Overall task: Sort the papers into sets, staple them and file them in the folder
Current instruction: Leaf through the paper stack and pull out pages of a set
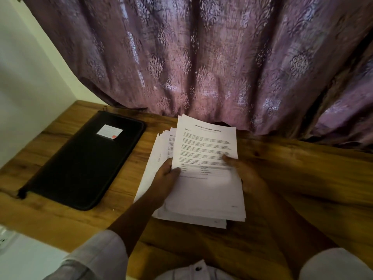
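Both hands, left hand point(168, 174) and right hand point(247, 174), grip loose white printed papers point(203, 150), none stapled, while closed black zip folder point(80, 162) waits left.

Wooden table point(302, 168), black folder point(84, 160) lying flat (zipped shut), loose papers point(155, 158) just beside it

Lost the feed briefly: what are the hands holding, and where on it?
The papers: the left hand pinches the top sheets at their left edge, the right hand grips their right edge. The folder lies untouched.
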